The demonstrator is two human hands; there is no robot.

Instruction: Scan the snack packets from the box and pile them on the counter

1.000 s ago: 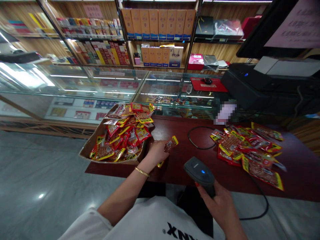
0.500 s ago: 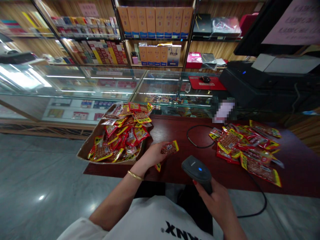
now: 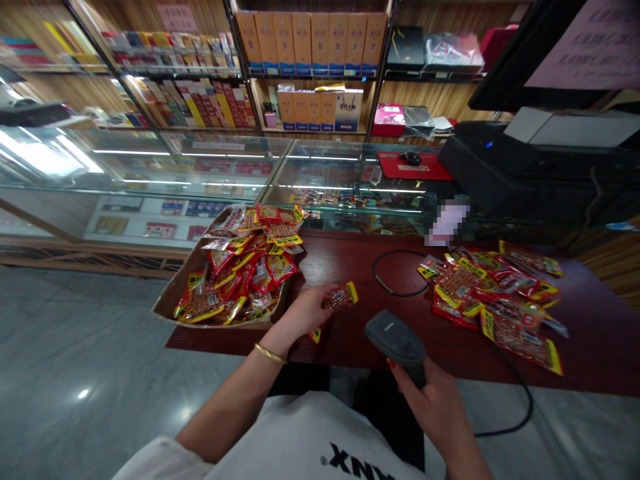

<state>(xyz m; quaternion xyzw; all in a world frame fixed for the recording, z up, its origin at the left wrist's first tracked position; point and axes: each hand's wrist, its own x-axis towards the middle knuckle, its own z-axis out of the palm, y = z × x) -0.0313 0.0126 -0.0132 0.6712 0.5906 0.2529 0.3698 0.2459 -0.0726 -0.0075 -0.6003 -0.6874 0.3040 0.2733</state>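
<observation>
My left hand (image 3: 311, 310) is closed on a red and yellow snack packet (image 3: 341, 297), held just above the dark red table. Under that hand, the yellow corner of another packet (image 3: 315, 335) shows; the rest of it is hidden. My right hand (image 3: 434, 400) wraps round the handle of a dark grey barcode scanner (image 3: 396, 339), whose head points left toward the held packet. Left of my left hand stands a cardboard box (image 3: 167, 303) heaped with similar packets (image 3: 250, 263). A loose pile of packets (image 3: 493, 293) lies on the table to the right.
The scanner's black cable (image 3: 531, 400) hangs past the front edge of the table (image 3: 350, 257) and loops on top. Behind run glass display counters (image 3: 200, 160). A mouse (image 3: 411, 158) sits on a red mat (image 3: 387, 170). A monitor (image 3: 505, 73) overhangs at right.
The blue light on top of the scanner has gone out. Both hands keep nearly the same places, with the packet and scanner still held.
</observation>
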